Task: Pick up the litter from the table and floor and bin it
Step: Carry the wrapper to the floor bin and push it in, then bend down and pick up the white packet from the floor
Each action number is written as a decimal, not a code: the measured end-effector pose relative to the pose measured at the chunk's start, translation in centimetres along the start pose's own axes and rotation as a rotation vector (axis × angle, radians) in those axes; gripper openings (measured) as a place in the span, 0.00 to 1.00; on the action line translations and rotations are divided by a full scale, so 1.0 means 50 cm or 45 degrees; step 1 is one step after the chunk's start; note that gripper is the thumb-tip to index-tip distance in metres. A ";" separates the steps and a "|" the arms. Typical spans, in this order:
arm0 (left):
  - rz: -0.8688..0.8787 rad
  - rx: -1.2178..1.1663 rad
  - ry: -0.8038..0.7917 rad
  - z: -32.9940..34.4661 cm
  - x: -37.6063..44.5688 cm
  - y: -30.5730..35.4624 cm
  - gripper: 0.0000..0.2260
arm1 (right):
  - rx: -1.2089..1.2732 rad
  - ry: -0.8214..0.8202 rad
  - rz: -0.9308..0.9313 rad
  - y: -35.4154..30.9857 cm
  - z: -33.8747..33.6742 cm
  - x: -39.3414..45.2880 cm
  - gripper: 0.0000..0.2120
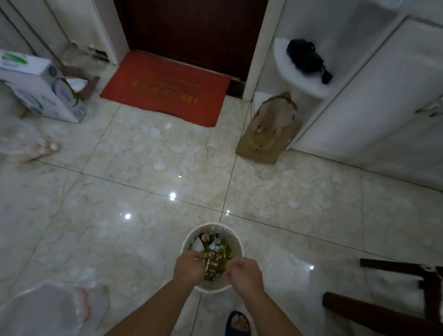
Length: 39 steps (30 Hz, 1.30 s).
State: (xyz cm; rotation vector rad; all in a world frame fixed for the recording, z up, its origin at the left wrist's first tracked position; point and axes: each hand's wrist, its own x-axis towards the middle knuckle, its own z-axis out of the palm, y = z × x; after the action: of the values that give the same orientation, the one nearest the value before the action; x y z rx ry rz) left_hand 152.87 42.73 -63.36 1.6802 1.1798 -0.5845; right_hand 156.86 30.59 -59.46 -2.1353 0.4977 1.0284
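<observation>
A round white bin (211, 228) stands on the tiled floor just in front of me. It holds crumpled wrappers, with a green and brown packet (214, 262) on top. My left hand (188, 268) and my right hand (243, 275) are both over the near side of the bin, fingers curled. They seem to pinch the near rim or its thin liner, one on each side of the packet. What exactly the fingers hold is hard to tell.
A clear plastic bag (52, 311) lies at the near left and another (18, 138) at the far left beside a white carton (36, 87). A brown paper bag (268, 131) leans by the cabinet. A red doormat (165, 89) lies at the door. Dark chair legs (388, 321) stand at right.
</observation>
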 end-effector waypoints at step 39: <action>0.667 0.892 -0.193 -0.387 -0.992 -0.423 0.13 | -0.610 0.107 -0.496 0.375 0.007 -1.109 0.15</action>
State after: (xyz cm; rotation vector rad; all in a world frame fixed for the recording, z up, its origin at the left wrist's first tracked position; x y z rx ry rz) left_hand 110.55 39.87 -24.84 2.3678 0.3868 -0.8210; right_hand 111.64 20.21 -23.76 -2.5644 -0.1505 0.8954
